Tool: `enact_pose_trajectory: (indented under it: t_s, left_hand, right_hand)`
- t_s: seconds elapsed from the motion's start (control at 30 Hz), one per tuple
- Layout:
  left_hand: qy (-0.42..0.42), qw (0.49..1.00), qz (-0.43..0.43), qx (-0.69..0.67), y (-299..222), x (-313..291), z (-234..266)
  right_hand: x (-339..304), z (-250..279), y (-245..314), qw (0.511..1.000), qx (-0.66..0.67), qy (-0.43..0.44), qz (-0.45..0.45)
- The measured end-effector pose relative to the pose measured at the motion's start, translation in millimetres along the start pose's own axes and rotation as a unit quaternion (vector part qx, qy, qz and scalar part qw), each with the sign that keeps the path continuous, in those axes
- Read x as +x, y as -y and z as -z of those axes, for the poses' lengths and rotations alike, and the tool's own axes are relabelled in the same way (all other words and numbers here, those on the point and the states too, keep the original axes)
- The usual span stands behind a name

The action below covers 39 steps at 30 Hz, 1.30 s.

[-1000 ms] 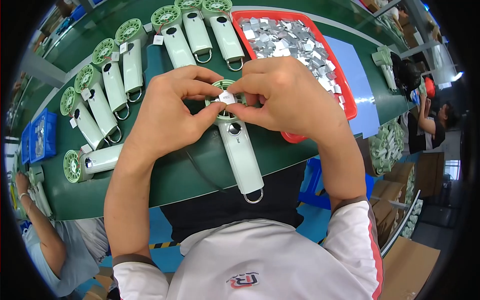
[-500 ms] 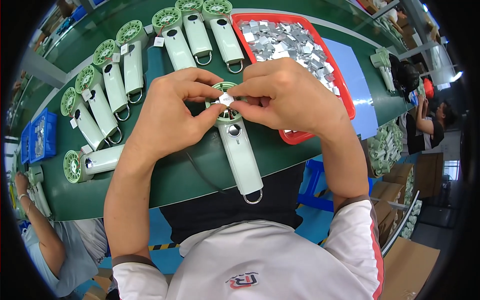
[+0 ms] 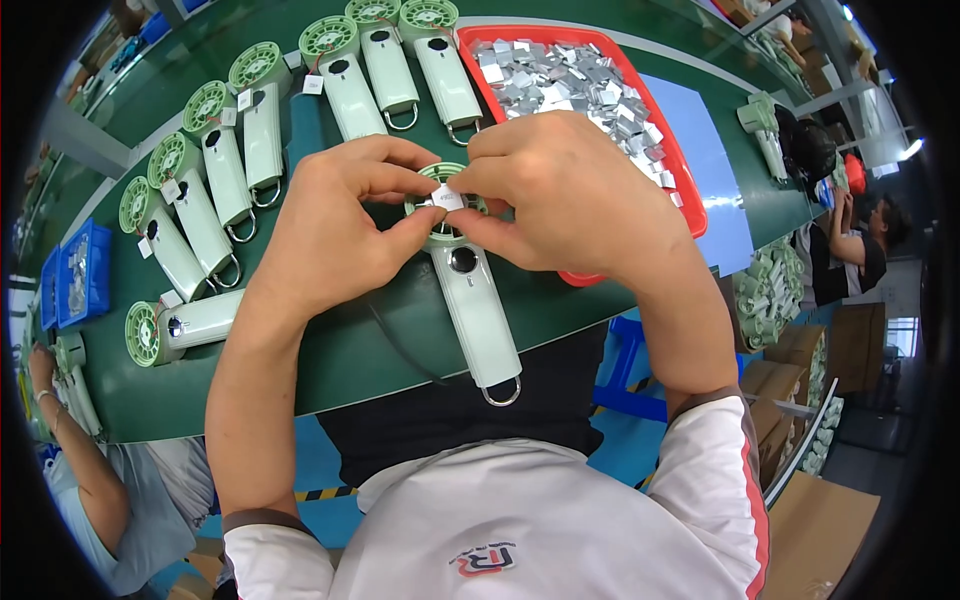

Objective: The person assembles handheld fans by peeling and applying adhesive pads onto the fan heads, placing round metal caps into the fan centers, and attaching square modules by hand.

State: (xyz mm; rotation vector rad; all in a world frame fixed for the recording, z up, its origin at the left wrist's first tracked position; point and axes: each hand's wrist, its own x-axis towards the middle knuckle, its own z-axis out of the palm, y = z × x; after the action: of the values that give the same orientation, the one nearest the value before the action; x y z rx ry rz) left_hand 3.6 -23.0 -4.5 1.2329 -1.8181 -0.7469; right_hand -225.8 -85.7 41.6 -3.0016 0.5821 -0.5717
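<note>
A pale green handheld fan (image 3: 476,315) lies in front of me, its round open head away from me and its metal loop over the table's near edge. Over that head, a small white square piece (image 3: 447,198) sits between the fingertips of both hands. My left hand (image 3: 340,225) pinches its left side with thumb and forefinger. From the right, my right hand (image 3: 580,190) is closed on the piece, thumb below and forefinger above. My fingers hide part of the fan's rim and whatever lies under the piece.
More pale green fans (image 3: 225,175) stand in an arc at left and back, white squares wired to several. A red tray (image 3: 690,205) of silvery square pieces is behind my right hand, beside a light blue sheet (image 3: 715,170). Blue bins (image 3: 85,275) stand far left; co-workers are at both sides.
My right hand has shifted slightly left, its fingers changing their hold on the white square piece. The fan and the rest of the scene look nearly the same.
</note>
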Motion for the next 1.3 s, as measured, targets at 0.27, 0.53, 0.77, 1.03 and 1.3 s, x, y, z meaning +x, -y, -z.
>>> enact_pose_trajectory:
  t_s: [0.27,0.53,0.77,1.03,1.3]
  left_hand:
    - [-0.008,1.000,0.003,-0.010,-1.4,0.6,-1.5]
    - [-0.009,1.000,0.009,-0.012,-3.8,0.5,-2.6]
    - [-0.009,1.000,-0.018,-0.012,1.2,1.2,-3.9]
    - [-0.007,1.000,-0.019,-0.005,-1.5,0.7,-1.0]
    - [-0.005,1.000,-0.017,-0.004,0.9,-2.2,-2.4]
  right_hand:
    - [-3.7,-2.3,2.7,1.000,-0.001,-0.004,-0.003]
    - [-5.0,-3.8,-20.8,0.985,0.174,-0.013,-0.007]
    - [-6.0,-8.0,-24.1,0.980,0.199,-0.023,-0.016]
    - [-1.3,-6.6,-24.8,0.971,0.224,0.004,-0.079]
    - [-2.8,-8.4,-26.6,0.963,0.245,0.034,-0.106]
